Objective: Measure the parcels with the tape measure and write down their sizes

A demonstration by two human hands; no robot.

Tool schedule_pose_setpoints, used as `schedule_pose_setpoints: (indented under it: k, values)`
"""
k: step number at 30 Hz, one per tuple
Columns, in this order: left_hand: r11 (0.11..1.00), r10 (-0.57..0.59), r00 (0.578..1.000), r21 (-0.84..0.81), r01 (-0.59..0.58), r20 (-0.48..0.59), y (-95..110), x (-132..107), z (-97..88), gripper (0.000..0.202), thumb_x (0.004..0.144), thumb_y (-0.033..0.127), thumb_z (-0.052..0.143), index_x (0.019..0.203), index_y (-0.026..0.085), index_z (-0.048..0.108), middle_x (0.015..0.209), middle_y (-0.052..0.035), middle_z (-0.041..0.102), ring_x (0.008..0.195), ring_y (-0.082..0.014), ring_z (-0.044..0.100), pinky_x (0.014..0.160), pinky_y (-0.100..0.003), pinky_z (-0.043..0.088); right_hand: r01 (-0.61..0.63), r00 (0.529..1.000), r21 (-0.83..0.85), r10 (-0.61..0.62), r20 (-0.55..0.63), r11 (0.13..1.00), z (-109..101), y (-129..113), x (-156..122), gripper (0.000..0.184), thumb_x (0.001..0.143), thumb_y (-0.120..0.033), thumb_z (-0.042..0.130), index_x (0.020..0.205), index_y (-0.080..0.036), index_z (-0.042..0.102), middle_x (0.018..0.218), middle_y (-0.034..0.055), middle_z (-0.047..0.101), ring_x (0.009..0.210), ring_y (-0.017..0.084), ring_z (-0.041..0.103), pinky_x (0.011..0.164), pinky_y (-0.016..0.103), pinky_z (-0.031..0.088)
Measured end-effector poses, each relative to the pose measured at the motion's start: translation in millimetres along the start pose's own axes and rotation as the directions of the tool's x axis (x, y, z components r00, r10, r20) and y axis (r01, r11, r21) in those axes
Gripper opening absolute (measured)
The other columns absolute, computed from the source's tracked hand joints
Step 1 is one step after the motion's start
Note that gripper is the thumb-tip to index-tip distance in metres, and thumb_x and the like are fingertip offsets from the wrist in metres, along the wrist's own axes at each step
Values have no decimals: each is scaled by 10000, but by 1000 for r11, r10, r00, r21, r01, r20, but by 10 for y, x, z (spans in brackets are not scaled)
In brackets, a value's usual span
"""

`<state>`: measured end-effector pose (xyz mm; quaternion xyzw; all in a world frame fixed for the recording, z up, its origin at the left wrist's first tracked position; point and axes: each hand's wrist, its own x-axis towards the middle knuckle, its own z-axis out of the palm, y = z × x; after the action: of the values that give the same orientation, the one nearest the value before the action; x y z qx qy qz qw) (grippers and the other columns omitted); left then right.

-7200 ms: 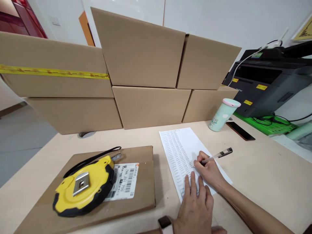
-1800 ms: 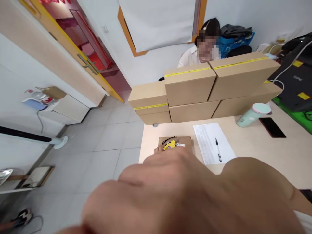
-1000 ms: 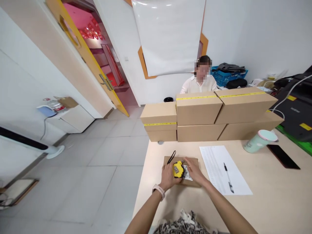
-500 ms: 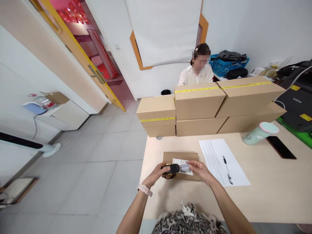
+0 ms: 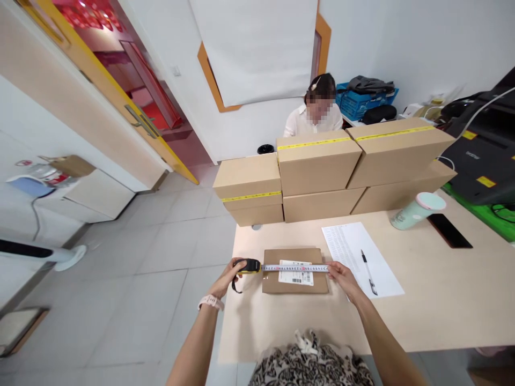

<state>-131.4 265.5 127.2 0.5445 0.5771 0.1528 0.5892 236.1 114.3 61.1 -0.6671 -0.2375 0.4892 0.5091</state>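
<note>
My left hand (image 5: pixel 230 274) is closed round the black and yellow case of a tape measure (image 5: pixel 249 266), just past the left edge of a small cardboard box (image 5: pixel 271 284). A wrist strap dangles from the case. The white blade runs straight across the box's top, over a printed shipping label (image 5: pixel 295 276). At the box's right edge, my right hand (image 5: pixel 341 274) pinches the blade's free end between its fingers. The box lies flat on the table (image 5: pixel 281 327).
Large cardboard boxes (image 5: pixel 317 169) are stacked along the table's far side, with a person (image 5: pixel 314 118) seated behind them. To the right lie a printed sheet (image 5: pixel 346 246), a pen (image 5: pixel 369 273), a mint-green tumbler (image 5: pixel 416 212), a phone (image 5: pixel 449 230) and a black printer (image 5: pixel 478 155).
My left hand has moved left with the tape case, and my right hand has shifted right. Much more blade is now drawn out, spanning the box.
</note>
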Motion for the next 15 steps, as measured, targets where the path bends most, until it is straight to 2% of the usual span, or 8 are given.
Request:
schedule_pose_setpoints:
  k: [7, 15]
  values:
    - [1000, -5, 1000, 5, 6, -12, -7, 123, 4, 336, 880, 392, 520, 1121, 160, 549, 1061, -66, 606, 870, -174, 604, 745, -378, 524, 2, 999, -16, -3, -45, 1000, 7, -12, 8, 365, 537, -485, 750, 743, -188, 701, 602, 16, 643, 579, 178, 569, 626, 335, 481]
    - [999, -32, 999, 7, 33, -16, -63, 104, -39, 332, 879, 393, 520, 1111, 158, 553, 1046, -63, 609, 855, -170, 605, 735, -371, 525, 22, 997, 9, -22, -78, 1000, 137, -11, 28, 415, 519, -523, 750, 756, -190, 677, 604, 7, 633, 570, 167, 557, 608, 331, 472]
